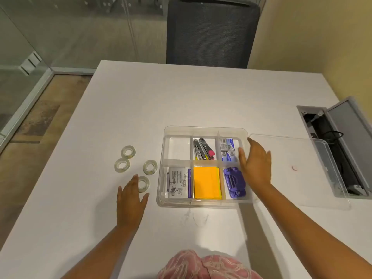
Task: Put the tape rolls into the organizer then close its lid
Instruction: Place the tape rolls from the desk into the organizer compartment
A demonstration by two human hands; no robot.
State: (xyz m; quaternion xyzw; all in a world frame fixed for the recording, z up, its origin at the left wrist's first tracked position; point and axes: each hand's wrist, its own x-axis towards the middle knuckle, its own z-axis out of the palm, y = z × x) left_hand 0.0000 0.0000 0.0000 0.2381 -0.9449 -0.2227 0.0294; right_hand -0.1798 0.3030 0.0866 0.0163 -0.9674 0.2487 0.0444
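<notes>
Several clear tape rolls lie flat on the white table left of the organizer: one at the back (128, 151), one to its left front (122, 165), one nearer the organizer (150, 167), and one at the front (144, 184). The clear organizer (205, 129) has six compartments, and its back-left compartment (178, 148) holds nothing. Its clear lid (298, 170) lies on the table to the right. My left hand (130, 200) is open, fingertips at the front roll. My right hand (255, 164) is open over the organizer's right edge.
The organizer holds a stapler (203, 150), staple boxes (227, 149), a card pack (179, 182), orange sticky notes (206, 182) and a purple punch (234, 182). An open cable hatch (342, 146) sits at the table's right. A dark chair (211, 35) stands behind the table.
</notes>
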